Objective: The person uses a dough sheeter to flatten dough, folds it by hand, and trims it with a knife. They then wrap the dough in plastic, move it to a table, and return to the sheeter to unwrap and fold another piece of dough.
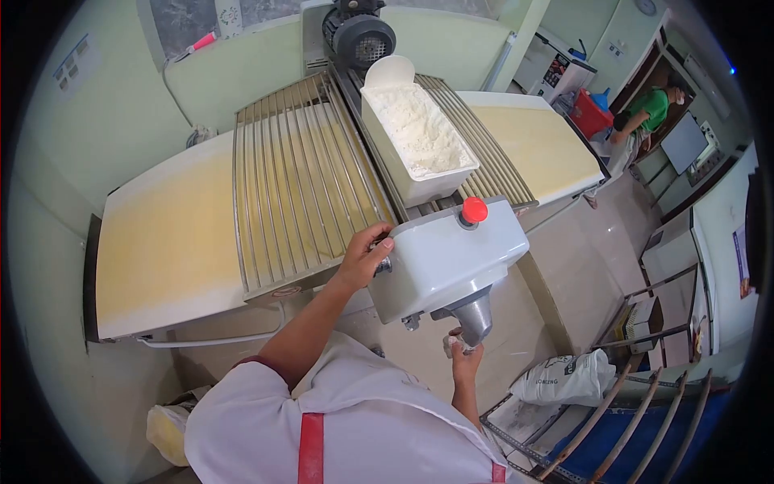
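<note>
My left hand (368, 256) rests at the left side of the machine's white housing (443, 254), its fingers curled by a metal knob; whether they grip it is hard to tell. Below the housing, my right hand (465, 355) is closed around a whitish, crumpled thing (453, 345) beside the grey metal spout-like part (472, 315). A red button (474, 210) sits on top of the housing. Behind it stands a white bin (419, 190) of flour (421, 133). Metal bar guards (298, 185) flank the bin, and sheeted dough (165, 234) lies on the belt at left.
More dough (536, 145) covers the right belt. A motor (363, 40) stands behind the bin. At the far right another person in a green shirt (651, 107) stands near a red container (591, 115). A white sack (564, 379) and metal rack bars (637, 423) are at lower right.
</note>
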`<action>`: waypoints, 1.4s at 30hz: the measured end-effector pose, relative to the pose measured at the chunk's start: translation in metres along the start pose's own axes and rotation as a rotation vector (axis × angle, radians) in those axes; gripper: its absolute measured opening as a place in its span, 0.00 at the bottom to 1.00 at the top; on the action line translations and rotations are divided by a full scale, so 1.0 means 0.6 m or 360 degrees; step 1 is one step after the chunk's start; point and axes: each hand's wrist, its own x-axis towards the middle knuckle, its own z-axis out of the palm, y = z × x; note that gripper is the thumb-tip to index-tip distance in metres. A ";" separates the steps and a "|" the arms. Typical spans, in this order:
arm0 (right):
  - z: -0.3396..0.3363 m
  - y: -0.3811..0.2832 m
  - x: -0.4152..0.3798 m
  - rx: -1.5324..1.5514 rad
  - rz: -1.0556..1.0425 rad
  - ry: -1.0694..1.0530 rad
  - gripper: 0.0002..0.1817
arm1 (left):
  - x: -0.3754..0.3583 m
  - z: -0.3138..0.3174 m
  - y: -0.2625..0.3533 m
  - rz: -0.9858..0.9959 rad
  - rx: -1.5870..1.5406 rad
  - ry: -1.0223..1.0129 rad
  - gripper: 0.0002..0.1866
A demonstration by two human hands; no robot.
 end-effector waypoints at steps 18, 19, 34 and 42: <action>-0.002 0.020 0.003 0.0035 -0.0043 -0.0071 0.13 | 0.003 0.024 0.023 -0.0018 -0.0086 0.0086 0.22; 0.001 0.024 0.004 0.0096 -0.0054 -0.0047 0.13 | 0.005 0.028 0.023 0.0008 -0.0084 0.0103 0.21; -0.151 -0.064 0.183 -0.1473 -0.1457 -0.0302 0.18 | -0.013 -0.007 0.056 0.0035 0.0394 0.0083 0.17; -0.133 -0.053 0.030 -0.1939 -0.0553 0.0661 0.35 | -0.115 -0.387 0.055 0.0311 0.0749 0.1506 0.14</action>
